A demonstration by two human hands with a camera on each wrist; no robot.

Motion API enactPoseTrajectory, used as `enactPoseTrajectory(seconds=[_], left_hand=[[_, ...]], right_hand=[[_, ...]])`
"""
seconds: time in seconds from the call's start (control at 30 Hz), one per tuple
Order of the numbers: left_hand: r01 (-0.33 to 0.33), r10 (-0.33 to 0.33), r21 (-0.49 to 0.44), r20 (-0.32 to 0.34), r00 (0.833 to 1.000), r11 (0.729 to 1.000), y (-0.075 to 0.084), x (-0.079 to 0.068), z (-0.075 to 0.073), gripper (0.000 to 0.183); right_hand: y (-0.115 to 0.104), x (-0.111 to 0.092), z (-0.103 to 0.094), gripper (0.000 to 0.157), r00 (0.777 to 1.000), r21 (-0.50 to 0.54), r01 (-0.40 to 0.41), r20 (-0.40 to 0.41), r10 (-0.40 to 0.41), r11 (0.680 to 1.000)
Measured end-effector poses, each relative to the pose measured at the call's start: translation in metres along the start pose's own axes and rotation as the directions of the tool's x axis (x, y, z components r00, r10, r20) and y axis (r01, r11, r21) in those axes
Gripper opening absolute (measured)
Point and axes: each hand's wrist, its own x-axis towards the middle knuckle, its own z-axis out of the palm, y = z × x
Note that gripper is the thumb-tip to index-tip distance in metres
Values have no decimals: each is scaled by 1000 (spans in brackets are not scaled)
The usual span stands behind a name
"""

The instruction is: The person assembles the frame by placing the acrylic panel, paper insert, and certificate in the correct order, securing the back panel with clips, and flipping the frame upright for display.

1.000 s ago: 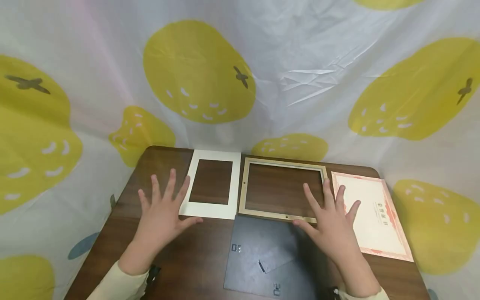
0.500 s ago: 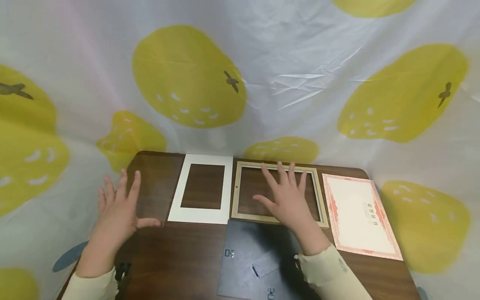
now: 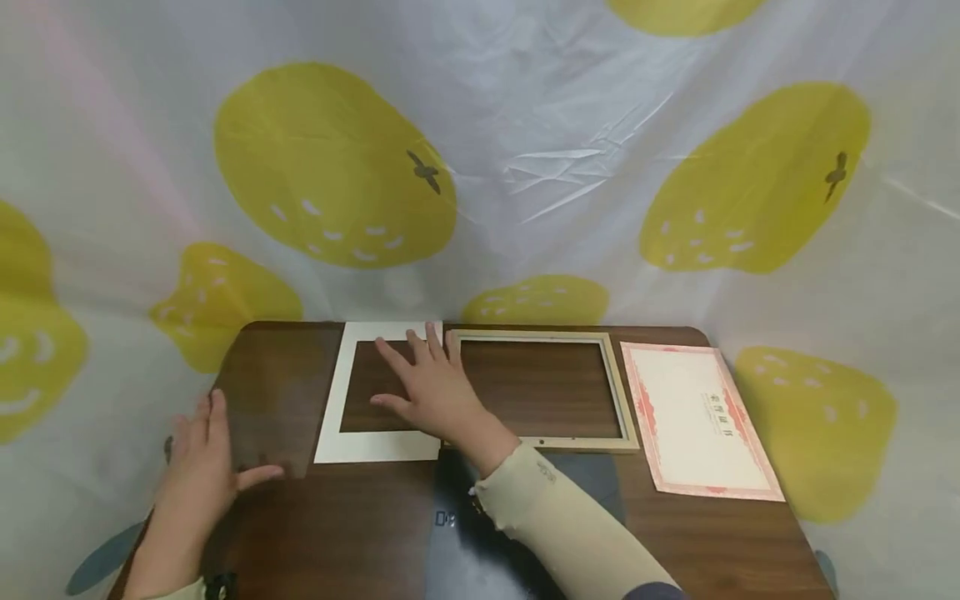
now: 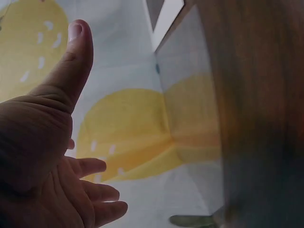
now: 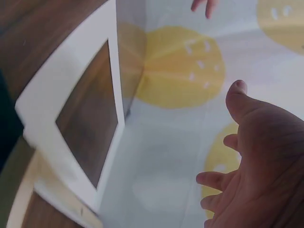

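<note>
My left hand [image 3: 198,467] is at the table's left side with thumb spread, close to a clear sheet [image 3: 281,400] that mirrors the curtain in the left wrist view. Its fingertips overlap the sheet's left edge in the head view. My right hand [image 3: 438,396] reaches across leftward, fingers spread, over a white mat board [image 3: 330,442] with a rectangular window. The right wrist view shows this hand [image 5: 270,161] apart from the mat board, holding nothing. Right of the mat board lies a light wooden picture frame [image 3: 618,392], its lower left corner hidden by my right wrist.
A certificate [image 3: 675,425] with a red patterned border lies at the table's right. The dark backing board [image 3: 457,550] sits in front of the frame, partly covered by my right sleeve. Behind the wooden table [image 3: 352,533] hangs a curtain [image 3: 480,217] with yellow fruit prints.
My right hand has swept left from beside the certificate, past the frame, to over the mat board. My left hand has moved left to the clear sheet's edge. The head view has turned slightly.
</note>
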Motion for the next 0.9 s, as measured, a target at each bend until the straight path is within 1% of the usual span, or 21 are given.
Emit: enactPoseTrajectory(seconds=[0.13, 0.2, 0.27, 0.33, 0.43, 0.57, 0.67, 0.73, 0.8, 0.9], left_hand=[[61, -60, -1, 90, 994, 998, 1, 1, 10, 149], [92, -93, 17, 128, 987, 996, 0, 2, 13, 146], [105, -110, 37, 153, 982, 994, -1, 3, 16, 143], [100, -109, 62, 162, 981, 993, -3, 6, 19, 140], [101, -111, 66, 186, 976, 993, -4, 9, 27, 140], [92, -103, 59, 226, 969, 994, -6, 11, 42, 141], [69, -84, 66, 257, 963, 995, -8, 10, 52, 141], [64, -81, 68, 283, 956, 996, -10, 10, 56, 140], [69, -83, 58, 303, 949, 996, -13, 8, 58, 141], [74, -85, 48, 319, 944, 996, -17, 6, 60, 144]], right_hand=[[-22, 18, 16, 86, 999, -32, 42, 34, -41, 999], [-35, 25, 24, 86, 996, -18, 61, 65, -60, 998], [-48, 32, 33, 85, 992, -7, 77, 98, -76, 997], [-59, 38, 42, 86, 988, 1, 92, 123, -92, 996], [-73, 44, 56, 87, 981, 4, 114, 156, -113, 994], [-83, 51, 76, 91, 974, 6, 139, 177, -138, 990], [-88, 57, 90, 95, 968, 1, 175, 185, -172, 985], [-92, 60, 98, 98, 957, -7, 214, 201, -209, 977], [-95, 63, 105, 100, 942, -6, 266, 214, -258, 964], [-99, 65, 114, 101, 907, 15, 345, 251, -338, 938]])
